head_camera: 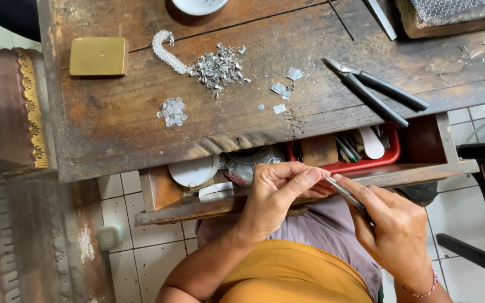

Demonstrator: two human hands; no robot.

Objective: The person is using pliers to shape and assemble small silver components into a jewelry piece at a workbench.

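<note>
**Hands at the open drawer**

On the wooden table (pixel 113 123) lie a brass block (pixel 99 56), a silver chain (pixel 166 51), a heap of metal bits (pixel 218 68) and black pliers (pixel 374 90). Over the drawer (pixel 197 205), the left hand (pixel 279 191) pinches something too small to tell. Touching it, the right hand (pixel 391 224) grips thin tweezers (pixel 344 193).

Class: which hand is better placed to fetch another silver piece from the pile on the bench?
Probably the left hand: it lies nearer the pile of silver pieces, while the right hand grips the tweezers.
</note>
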